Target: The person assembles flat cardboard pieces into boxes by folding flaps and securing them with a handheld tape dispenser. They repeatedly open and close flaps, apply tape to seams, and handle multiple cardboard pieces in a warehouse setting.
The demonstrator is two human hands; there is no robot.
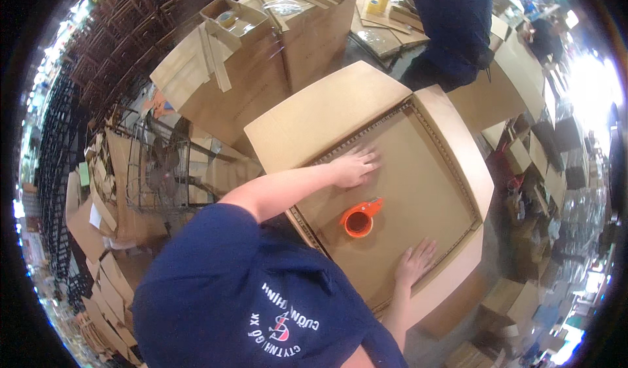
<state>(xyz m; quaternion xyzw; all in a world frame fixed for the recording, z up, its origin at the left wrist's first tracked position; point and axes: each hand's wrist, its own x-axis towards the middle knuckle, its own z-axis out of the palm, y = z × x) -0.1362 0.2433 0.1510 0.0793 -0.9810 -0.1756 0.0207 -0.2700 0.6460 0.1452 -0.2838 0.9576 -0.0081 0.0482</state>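
Observation:
A large cardboard box (347, 100) stands before me with its top flaps folded outward. A flat brown cardboard sheet (418, 178) lies inside it, bordered by corrugated edges. My left hand (356, 166) rests palm down on the sheet near the far left side, fingers stretched out. Close to the right-hand wall, my right hand (417, 262) also lies flat with its fingers spread. Between the two hands, an orange tape dispenser (358, 220) sits on the sheet; neither hand touches it.
Tall closed cartons (242, 100) stand beyond the box, topped by cardboard strips and an open carton (234, 20) with a tape roll inside. Another person in dark blue (454, 21) works at the far side. A wire cart (160, 165) and cardboard scraps (108, 204) are at left.

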